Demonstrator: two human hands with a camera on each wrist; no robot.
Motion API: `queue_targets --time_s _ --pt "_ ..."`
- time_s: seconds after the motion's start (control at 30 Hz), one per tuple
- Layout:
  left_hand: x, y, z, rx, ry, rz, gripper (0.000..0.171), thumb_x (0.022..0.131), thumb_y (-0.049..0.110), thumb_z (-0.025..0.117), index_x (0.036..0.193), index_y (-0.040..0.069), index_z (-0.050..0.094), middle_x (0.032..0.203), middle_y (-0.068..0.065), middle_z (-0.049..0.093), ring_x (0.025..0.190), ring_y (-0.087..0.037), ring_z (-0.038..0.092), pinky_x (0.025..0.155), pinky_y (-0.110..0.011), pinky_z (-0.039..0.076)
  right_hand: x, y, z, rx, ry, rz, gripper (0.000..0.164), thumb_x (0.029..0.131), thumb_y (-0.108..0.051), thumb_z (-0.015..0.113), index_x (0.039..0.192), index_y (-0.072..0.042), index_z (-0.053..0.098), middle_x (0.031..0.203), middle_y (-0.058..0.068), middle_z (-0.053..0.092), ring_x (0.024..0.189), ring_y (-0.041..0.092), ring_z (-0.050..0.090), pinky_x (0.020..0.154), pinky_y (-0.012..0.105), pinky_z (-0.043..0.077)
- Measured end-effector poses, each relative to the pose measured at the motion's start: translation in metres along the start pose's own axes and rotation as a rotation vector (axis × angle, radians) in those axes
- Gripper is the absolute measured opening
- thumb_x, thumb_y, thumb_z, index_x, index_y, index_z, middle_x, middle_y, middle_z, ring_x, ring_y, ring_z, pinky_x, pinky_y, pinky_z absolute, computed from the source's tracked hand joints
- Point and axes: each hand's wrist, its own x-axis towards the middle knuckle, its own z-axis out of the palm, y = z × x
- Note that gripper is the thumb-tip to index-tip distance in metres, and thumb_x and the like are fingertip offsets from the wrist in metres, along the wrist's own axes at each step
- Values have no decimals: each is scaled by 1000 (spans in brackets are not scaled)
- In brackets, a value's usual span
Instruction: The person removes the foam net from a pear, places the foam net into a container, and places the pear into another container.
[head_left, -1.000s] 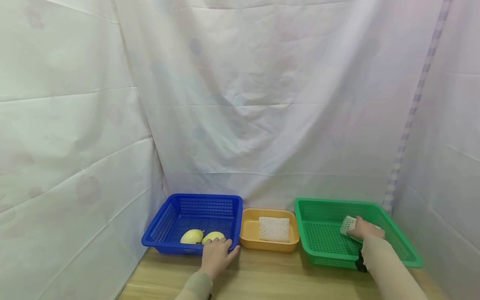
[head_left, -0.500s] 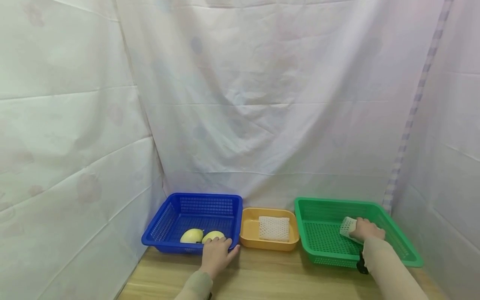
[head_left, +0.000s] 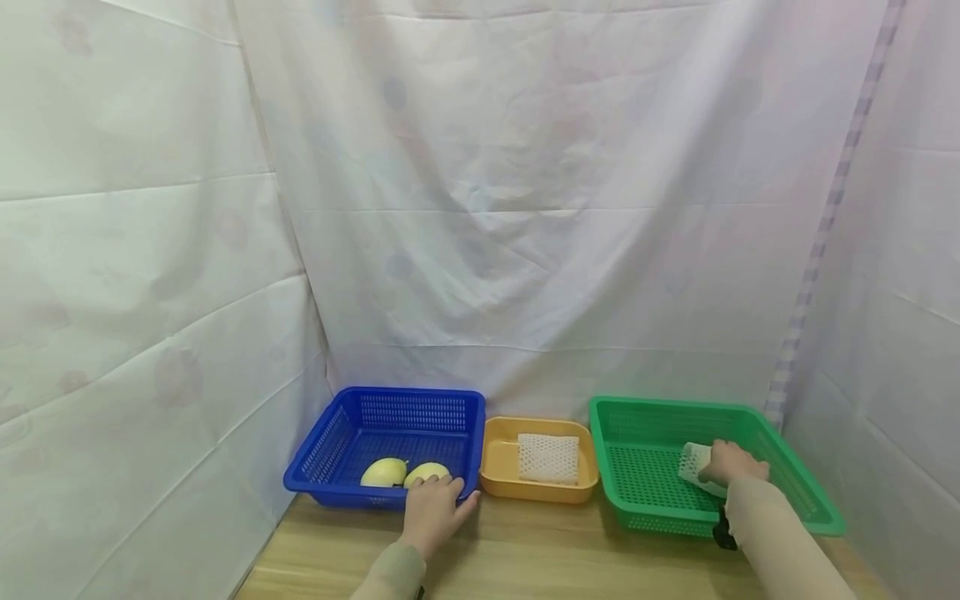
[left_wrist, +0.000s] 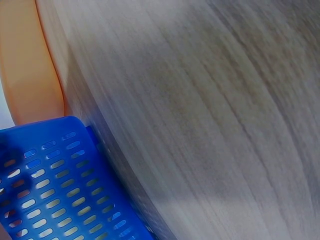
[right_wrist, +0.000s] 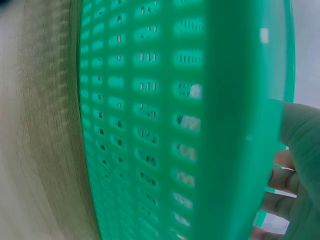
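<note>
In the head view my left hand (head_left: 433, 512) rests over the front rim of the blue basket (head_left: 375, 500), fingertips beside one pale yellow pear (head_left: 427, 472). Its fingers look relaxed, with the thumb out to the right. A second pale yellow pear (head_left: 384, 472) lies to the left, its stem showing. My right hand (head_left: 735, 464) reaches into the green basket (head_left: 645, 508) and holds a white foam fruit net (head_left: 694, 460) with something pale inside. Bent right fingers (right_wrist: 282, 205) show past the green rim in the right wrist view; the basket wall hides most of the net.
Between the baskets stands a shallow yellow-orange tray (head_left: 491, 479) with a flat white foam net (head_left: 548, 458) in it. The wooden table (head_left: 540, 542) runs along the front. White cloth (head_left: 487, 250) hangs behind and at both sides.
My right hand has sunk slightly within the green basket, and the foam net's visible end has shifted down with it. My left hand and the pears have stayed put.
</note>
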Motion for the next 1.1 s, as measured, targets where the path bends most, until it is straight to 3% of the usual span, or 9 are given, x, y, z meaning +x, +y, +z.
queue_targets --time_s 0.2,0.33,0.53,0.7,0.8,0.97,1.1 --pt "0 0 -2 6 -18 0 46 93 62 45 76 24 64 72 7 58 65 -14 50 65 -38 44 -4 3 1 32 -79 15 50 80 -33 76 104 9 62 100 27 61 92 50 56 81 79 30" --pt "1 1 -4 3 -32 -6 49 94 64 42 80 23 66 75 6 60 67 -14 52 67 -40 45 -3 4 -1 32 -45 24 40 81 -31 74 97 4 65 102 30 57 90 47 55 78 76 34" --pt "2 1 -5 3 -31 -9 48 94 63 43 82 23 67 77 6 62 68 -14 53 68 -40 46 -1 1 -2 9 39 6 35 84 -32 70 93 2 66 113 42 44 90 48 51 67 61 43" --pt "1 1 -5 7 -20 -6 45 93 61 47 80 23 66 75 6 60 67 -14 52 67 -39 45 -2 -1 -4 83 13 -3 31 86 -23 66 94 7 62 99 31 55 79 36 56 56 45 46" --pt "0 2 -5 8 -13 -3 44 93 61 47 77 24 64 73 7 59 66 -14 51 66 -38 44 -3 -2 -2 115 -11 2 42 85 -24 68 104 12 57 95 26 59 77 33 58 56 44 47" --pt "0 1 -5 8 -5 -1 44 93 61 48 74 24 61 70 7 56 64 -14 49 64 -37 43 -4 1 3 117 -15 -5 75 83 -29 74 126 21 38 109 39 53 87 47 58 60 49 49" --pt "0 1 -5 4 -5 0 43 93 60 48 74 24 61 70 7 56 64 -14 48 63 -37 42 -4 4 5 83 6 -9 89 78 -30 78 134 18 30 120 44 44 98 55 52 62 55 49"
